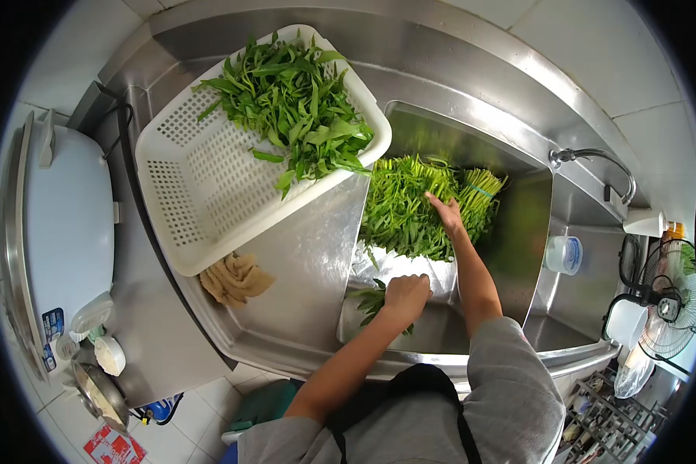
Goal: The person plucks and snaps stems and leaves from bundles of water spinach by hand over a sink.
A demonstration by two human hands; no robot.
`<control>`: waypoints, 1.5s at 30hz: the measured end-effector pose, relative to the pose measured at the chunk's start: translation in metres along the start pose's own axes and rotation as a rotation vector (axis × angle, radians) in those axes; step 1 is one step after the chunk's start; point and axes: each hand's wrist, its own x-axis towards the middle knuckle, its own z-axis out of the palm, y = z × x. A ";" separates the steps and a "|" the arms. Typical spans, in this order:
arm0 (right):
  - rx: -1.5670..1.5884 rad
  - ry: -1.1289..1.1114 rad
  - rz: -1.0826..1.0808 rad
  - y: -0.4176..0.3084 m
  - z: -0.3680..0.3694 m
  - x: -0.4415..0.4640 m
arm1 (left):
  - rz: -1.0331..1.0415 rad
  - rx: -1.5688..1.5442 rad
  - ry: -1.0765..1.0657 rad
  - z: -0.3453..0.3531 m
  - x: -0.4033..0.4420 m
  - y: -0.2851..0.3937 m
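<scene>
My left hand (407,298) is closed in a fist around a small bunch of leafy greens (372,301), which looks like water spinach, over the front of the sink basin. My right hand (446,214) reaches over the big pile of water spinach (406,205) in the basin, thumb and fingers apart, at its right part. Beside that hand lies a bundle tied with a blue band (481,191), its cut stems facing up and right. Loose water spinach leaves (294,97) fill the far end of a white perforated basket (162,166) on the left.
The basket rests on the steel drainboard (301,255), near a crumpled tan cloth (236,279). A faucet (595,155) curves over the right side, with a plastic tub (564,255) below it. A fan (670,301) stands far right, and a large white lidded appliance (73,224) far left.
</scene>
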 end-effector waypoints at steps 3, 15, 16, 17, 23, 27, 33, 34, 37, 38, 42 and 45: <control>-0.119 -0.035 -0.103 -0.004 0.008 0.010 | 0.000 0.017 0.006 -0.002 -0.001 0.003; 0.200 -0.090 0.003 0.052 -0.018 0.008 | 0.013 -0.026 -0.055 -0.010 -0.002 0.004; 0.053 -0.044 -0.011 0.039 -0.009 0.006 | 0.017 -0.026 -0.051 -0.009 -0.001 0.004; -0.093 0.002 -0.023 0.027 -0.001 0.004 | 0.009 -0.024 -0.062 -0.009 -0.001 0.004; -0.263 0.067 0.048 0.010 0.015 0.029 | -0.010 0.004 -0.077 -0.009 0.001 0.002; -0.034 -0.012 -0.044 -0.028 -0.016 -0.001 | -0.027 -0.006 -0.072 -0.017 0.002 -0.002; 0.112 -0.162 -0.057 -0.130 -0.059 -0.081 | -0.046 0.001 -0.095 -0.017 0.006 -0.007; 0.135 -0.213 -0.110 -0.112 -0.063 -0.061 | -0.045 -0.023 -0.100 -0.021 0.006 -0.008; 0.175 -0.268 -0.212 -0.109 -0.077 -0.049 | -0.104 -0.078 -0.009 -0.031 0.011 -0.008; 0.199 -0.338 -0.244 -0.109 -0.083 -0.048 | -0.179 -0.124 -0.017 -0.036 0.015 -0.006; 0.078 -0.408 -0.203 -0.142 -0.107 -0.084 | -0.201 -0.276 0.392 -0.060 0.026 -0.003; 0.195 -0.560 -0.316 -0.169 -0.124 -0.119 | -0.103 -0.233 0.452 -0.087 0.039 0.022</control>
